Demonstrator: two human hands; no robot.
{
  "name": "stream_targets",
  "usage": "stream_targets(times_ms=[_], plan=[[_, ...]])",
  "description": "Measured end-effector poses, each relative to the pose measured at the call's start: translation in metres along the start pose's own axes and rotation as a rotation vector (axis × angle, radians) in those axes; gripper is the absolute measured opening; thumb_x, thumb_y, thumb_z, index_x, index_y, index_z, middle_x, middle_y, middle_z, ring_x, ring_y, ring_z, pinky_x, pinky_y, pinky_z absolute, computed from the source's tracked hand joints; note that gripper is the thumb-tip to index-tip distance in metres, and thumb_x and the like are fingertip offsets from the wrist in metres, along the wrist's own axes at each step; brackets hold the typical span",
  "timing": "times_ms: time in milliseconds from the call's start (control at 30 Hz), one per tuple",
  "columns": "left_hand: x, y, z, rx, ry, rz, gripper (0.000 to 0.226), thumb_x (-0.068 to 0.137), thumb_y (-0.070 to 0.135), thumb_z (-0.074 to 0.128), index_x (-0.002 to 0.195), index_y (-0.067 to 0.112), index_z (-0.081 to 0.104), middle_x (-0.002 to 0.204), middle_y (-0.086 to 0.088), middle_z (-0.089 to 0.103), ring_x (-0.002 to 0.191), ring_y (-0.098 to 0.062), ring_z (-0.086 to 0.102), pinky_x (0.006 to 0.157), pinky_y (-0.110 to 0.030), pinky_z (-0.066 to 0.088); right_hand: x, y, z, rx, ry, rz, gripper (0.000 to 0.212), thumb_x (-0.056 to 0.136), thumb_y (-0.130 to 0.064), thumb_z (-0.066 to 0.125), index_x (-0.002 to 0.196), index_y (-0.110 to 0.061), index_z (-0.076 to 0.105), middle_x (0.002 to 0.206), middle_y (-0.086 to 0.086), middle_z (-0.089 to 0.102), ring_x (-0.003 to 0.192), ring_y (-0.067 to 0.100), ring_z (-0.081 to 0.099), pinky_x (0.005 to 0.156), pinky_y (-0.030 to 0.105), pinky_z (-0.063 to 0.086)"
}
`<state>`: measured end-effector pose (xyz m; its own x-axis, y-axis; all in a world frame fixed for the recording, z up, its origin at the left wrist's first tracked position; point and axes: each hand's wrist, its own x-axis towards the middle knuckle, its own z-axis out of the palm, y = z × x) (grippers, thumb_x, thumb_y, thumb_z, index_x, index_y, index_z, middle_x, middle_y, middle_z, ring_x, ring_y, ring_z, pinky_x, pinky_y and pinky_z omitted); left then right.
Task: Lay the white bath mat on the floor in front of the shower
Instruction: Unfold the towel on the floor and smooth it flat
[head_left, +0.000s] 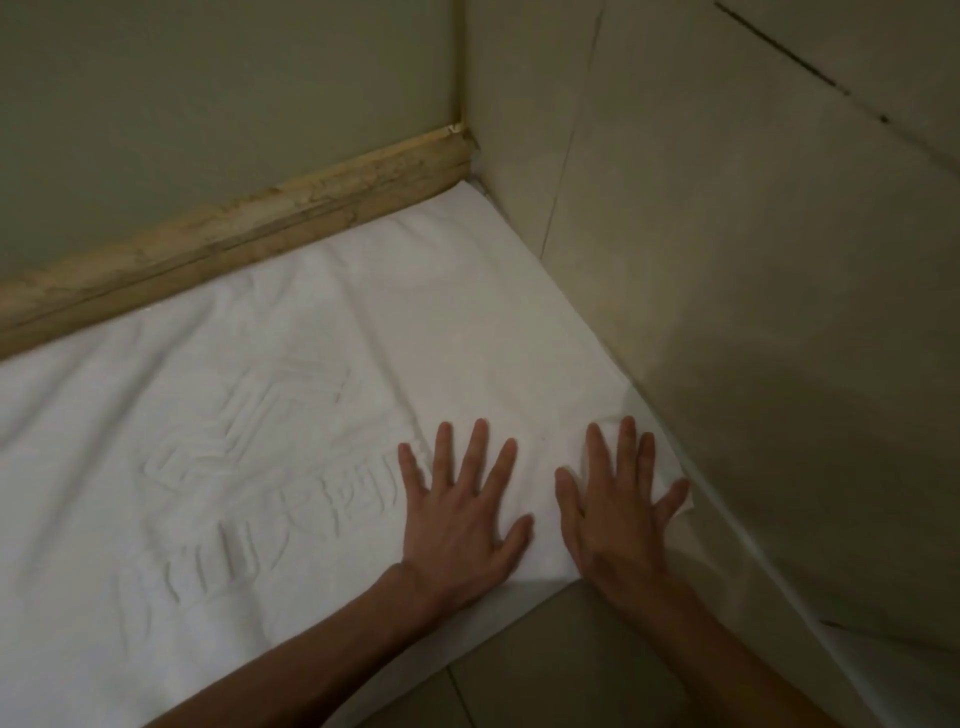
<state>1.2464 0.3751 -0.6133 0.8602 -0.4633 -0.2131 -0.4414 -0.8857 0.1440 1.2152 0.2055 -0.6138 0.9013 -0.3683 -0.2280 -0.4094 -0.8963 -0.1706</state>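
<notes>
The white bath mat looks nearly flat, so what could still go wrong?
The white cloth bath mat is bunched against the beige wall under the right hand; that fold could stay and trip someone. Wrinkles near the wooden threshold strip may remain, since the left hand presses only this corner.

Soft matt cloth against worn wood and smooth tile.

The white bath mat (260, 415), spreading from the centre out to 9 o'clock, is thick cloth, matt and softly creased, with a raised pattern pressed into its pile. The strip (234, 228) along its far edge at 10 o'clock looks like pale bare wood, rough, scuffed and chipped at one end. The wall (727, 260) at 2 o'clock is smooth tile with thin joints and a dull sheen; the floor (519, 670) at 6 o'clock is smooth tile too.
</notes>
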Motion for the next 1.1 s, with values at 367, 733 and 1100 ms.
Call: stream_targets(times_ms=[367, 733, 1100], plan=[[-0.002, 0.003, 0.001, -0.030, 0.023, 0.009, 0.075, 0.089, 0.070, 0.027, 0.153, 0.031, 0.021, 0.162, -0.008, 0.010, 0.146, -0.042, 0.002, 0.108, -0.070, 0.004, -0.010, -0.015, -0.002, -0.031, -0.088, 0.046, 0.073, 0.089, -0.063, 0.015, 0.152, -0.026, 0.005, 0.159, 0.014, -0.011, 0.145, 0.036, -0.010, 0.111, 0.065, 0.003], [-0.002, 0.004, -0.004, -0.032, 0.038, 0.016, 0.073, 0.087, 0.068, 0.034, 0.149, 0.030, 0.034, 0.158, -0.011, 0.025, 0.144, -0.044, 0.015, 0.105, -0.071, 0.009, -0.005, -0.018, -0.009, -0.065, -0.125, 0.077, 0.074, 0.090, -0.064, 0.017, 0.151, -0.027, -0.001, 0.159, 0.013, -0.013, 0.144, 0.037, -0.012, 0.111, 0.067, 0.002], [0.005, -0.002, -0.001, -0.019, 0.034, -0.031, 0.076, 0.088, 0.072, 0.014, 0.154, 0.035, 0.009, 0.162, -0.007, -0.004, 0.145, -0.039, -0.014, 0.109, -0.068, -0.013, -0.002, -0.015, -0.003, -0.063, -0.098, 0.072, 0.076, 0.088, -0.066, 0.019, 0.150, -0.028, -0.002, 0.159, 0.012, -0.014, 0.144, 0.037, -0.013, 0.109, 0.068, -0.001]])
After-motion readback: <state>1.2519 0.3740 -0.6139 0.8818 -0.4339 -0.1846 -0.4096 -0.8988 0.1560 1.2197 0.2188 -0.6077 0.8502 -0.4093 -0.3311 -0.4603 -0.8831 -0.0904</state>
